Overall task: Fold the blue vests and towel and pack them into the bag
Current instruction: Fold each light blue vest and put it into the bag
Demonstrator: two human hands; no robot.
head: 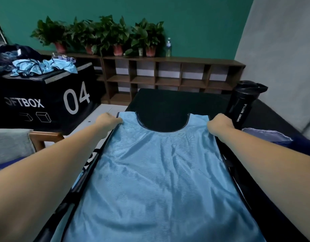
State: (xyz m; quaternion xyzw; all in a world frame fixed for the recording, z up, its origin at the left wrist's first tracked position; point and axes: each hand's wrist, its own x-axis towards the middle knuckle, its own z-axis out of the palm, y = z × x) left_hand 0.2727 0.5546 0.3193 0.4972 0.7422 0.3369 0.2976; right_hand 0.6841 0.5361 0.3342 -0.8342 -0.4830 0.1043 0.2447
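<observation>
Well left of our fingers (118, 121), heaped vests (44, 66) lie on a black box (46, 95). Our left hand (108, 122) pinches the blue vest (150, 172) at its left shoulder strap, and our right hand (220, 124) pinches the right strap. The vest lies flat between them on the counter (164, 102), which is bare beyond the neckline. A sport bottle (241, 105) stands just right of the right hand.

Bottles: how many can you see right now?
2. A black sport bottle stands just beyond the right hand, beside the blue vest; a clear water bottle stands on the shelf right of the potted plants. Others may be hidden.
</observation>
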